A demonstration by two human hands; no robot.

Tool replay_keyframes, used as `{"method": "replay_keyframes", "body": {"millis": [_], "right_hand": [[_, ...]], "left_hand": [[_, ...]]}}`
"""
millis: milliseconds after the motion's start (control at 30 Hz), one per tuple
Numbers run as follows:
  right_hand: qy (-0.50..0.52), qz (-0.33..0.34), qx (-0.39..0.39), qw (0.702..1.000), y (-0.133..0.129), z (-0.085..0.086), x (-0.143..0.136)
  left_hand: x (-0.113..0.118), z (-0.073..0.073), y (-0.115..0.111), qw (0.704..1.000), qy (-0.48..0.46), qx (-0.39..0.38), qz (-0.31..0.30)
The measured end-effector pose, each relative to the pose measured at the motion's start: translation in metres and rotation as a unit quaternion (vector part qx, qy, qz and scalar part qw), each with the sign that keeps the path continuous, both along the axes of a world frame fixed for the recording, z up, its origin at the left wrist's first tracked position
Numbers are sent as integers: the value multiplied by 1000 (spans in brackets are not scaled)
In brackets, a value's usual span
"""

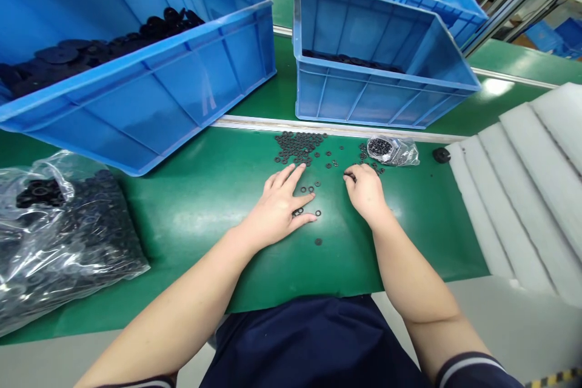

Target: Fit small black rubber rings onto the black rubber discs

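My left hand [282,203] lies on the green tabletop [182,218] with its fingers spread. Several small black rings [311,189] are beside and under its fingers. Beyond its fingertips is a cluster of small black round parts [297,145]. A single black disc [319,242] lies nearer the front edge. My right hand [364,191] is at the right, its fingers curled together at small dark parts that they mostly hide. Just beyond it is a clear bag [398,151] of tiny black pieces, with loose pieces beside it.
A large blue bin [182,79] of black discs stands at the back left, another blue bin [364,94] at the back centre. A clear bag [77,236] of black parts is at the left. White foam sheets [509,194] are stacked at the right, near a black part [441,155].
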State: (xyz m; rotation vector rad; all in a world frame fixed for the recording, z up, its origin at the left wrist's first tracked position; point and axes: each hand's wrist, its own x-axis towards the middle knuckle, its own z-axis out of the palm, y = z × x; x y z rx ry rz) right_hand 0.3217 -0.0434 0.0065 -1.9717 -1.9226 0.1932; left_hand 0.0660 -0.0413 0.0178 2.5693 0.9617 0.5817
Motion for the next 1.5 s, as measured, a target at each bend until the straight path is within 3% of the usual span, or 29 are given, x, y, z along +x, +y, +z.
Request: {"method": "replay_keyframes", "body": {"millis": [267, 433, 533, 800, 933, 1033, 1200, 1333, 1500], "right_hand": [[1, 36, 11, 999, -2, 4, -18], [-13, 134, 6, 991, -11, 12, -52], [-37, 160, -17, 986, -12, 11, -61], [-42, 166, -32, 985, -10, 7, -63], [-15, 146, -15, 989, -11, 12, -50], [15, 90, -12, 996, -12, 21, -23], [25, 20, -81, 996, -9, 29, 15], [25, 33, -130, 991, -7, 29, 19], [30, 35, -138, 989, -7, 25, 17]], "left_hand": [[-2, -7, 2, 999, -31, -39, -11], [-10, -15, 13, 995, -62, -21, 69], [-13, -19, 17, 994, -67, -20, 89], [-10, -17, 13, 997, -51, -20, 59], [-9, -10, 11, 998, -25, -14, 49], [-7, -4, 8, 1000, 2, -8, 28], [-3, -3, 5, 999, 35, -10, 9], [-2, -7, 4, 999, 39, -24, 22], [-4, -9, 5, 999, 30, -30, 18]]}}
